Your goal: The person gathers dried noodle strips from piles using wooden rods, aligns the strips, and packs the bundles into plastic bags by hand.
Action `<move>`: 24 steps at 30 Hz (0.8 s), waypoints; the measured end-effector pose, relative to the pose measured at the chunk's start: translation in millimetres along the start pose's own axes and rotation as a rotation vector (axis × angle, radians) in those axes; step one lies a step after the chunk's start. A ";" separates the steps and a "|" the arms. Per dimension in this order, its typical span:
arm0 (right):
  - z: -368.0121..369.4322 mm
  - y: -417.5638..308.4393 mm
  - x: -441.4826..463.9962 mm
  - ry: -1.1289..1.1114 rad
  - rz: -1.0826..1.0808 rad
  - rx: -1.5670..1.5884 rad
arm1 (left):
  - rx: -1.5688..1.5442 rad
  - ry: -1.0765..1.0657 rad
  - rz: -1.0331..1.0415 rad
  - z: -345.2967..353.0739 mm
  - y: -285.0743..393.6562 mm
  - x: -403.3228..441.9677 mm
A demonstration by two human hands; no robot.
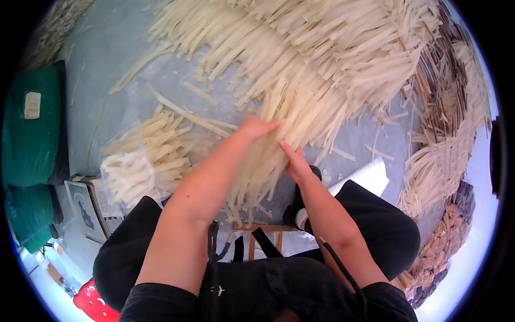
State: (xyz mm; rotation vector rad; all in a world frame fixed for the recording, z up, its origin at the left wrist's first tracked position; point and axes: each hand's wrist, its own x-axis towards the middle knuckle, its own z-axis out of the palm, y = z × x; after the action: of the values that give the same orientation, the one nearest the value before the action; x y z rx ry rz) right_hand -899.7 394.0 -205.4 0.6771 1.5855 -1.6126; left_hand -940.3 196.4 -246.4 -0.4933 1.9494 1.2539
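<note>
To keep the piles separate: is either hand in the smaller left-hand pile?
No, the left hand and right hand are at the middle strips, away from the smaller pile.

Strips (343, 45) before both knees (394, 217)

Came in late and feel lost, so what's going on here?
A seated person has their left hand and right hand at a bunch of pale strips; blur hides the left hand's exact grip. A big heap of similar strips spreads ahead on the grey floor, and a smaller pile lies to the left.
</note>
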 end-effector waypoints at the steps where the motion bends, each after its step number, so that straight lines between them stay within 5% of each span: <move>1: -5.7 1.9 -3.7 -0.120 0.010 0.090 | 0.000 0.007 -0.001 6.6 1.2 -8.2; 4: -13.3 2.4 -12.4 -0.264 0.020 0.140 | -0.322 -0.128 0.024 28.8 3.2 -52.3; 11: 17.1 -70.3 -39.5 -0.296 -0.296 -0.316 | -0.864 0.096 0.247 18.0 15.9 -120.9; 15: 38.2 -124.9 -53.0 -0.317 -0.280 -0.484 | -1.140 0.110 0.252 -3.0 32.6 -133.8; 18: 43.1 -132.8 -52.6 -0.344 -0.305 -0.626 | -1.192 0.024 0.188 9.5 9.1 -107.9; 19: 43.8 -125.9 -50.7 -0.201 -0.309 -0.698 | -1.204 0.025 0.186 19.8 -4.4 -92.8; 21: 32.7 -100.0 -29.0 -0.055 -0.306 -0.778 | -0.762 0.376 0.119 41.8 -31.3 -61.1; 24: 14.4 -64.0 9.9 0.253 -0.508 -1.179 | -0.410 0.465 0.071 57.5 -55.7 -44.3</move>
State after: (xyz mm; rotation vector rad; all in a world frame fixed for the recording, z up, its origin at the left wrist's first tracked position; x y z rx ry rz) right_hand -955.2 374.3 -174.8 -0.1952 2.6112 -0.6052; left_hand -852.8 219.7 -259.7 -1.0028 2.0924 1.7143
